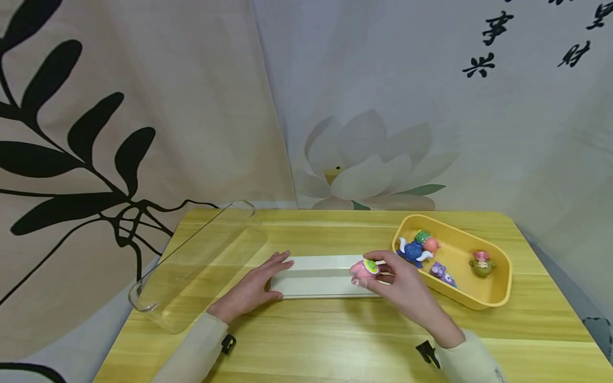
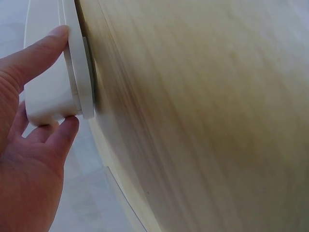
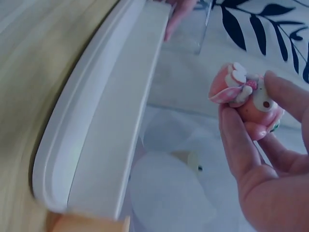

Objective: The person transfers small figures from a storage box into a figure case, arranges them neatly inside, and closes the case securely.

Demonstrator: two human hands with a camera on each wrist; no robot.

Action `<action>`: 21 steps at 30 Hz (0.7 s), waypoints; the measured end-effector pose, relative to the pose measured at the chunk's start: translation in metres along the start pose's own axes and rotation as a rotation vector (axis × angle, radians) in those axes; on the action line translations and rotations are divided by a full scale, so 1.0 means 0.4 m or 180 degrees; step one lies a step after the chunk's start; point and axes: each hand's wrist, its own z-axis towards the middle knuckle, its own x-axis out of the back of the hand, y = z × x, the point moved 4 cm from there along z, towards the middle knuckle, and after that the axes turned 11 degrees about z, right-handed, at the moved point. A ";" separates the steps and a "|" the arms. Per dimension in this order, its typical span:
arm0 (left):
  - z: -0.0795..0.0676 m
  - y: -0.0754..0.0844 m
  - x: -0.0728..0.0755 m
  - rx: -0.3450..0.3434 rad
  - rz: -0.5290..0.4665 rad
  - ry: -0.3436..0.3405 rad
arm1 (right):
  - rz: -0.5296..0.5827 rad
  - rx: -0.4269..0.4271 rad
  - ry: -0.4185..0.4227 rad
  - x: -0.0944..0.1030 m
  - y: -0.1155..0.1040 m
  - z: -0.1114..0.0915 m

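R hand (image 1: 407, 287) pinches pink toy (image 1: 364, 269); best go soft & slow. L hand (image 1: 253, 287) pinches end of white stand (image 1: 318, 288); firm grip prob. stops wobble.

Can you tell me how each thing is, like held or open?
Pink toy: held in the right grip, apart from the white base
White base: uncovered, one end held by the left grip
Clear cover: off the white base, at left on the table
Yellow tray: open-topped, toys inside
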 end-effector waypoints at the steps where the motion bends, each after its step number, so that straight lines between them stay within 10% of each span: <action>1: 0.000 0.001 0.000 0.0006 -0.0008 -0.0002 | 0.0012 0.0019 -0.0003 -0.014 0.000 0.005; 21: -0.002 0.002 0.005 0.0025 -0.0060 -0.0006 | -0.0337 0.0448 -0.0430 -0.248 0.006 0.095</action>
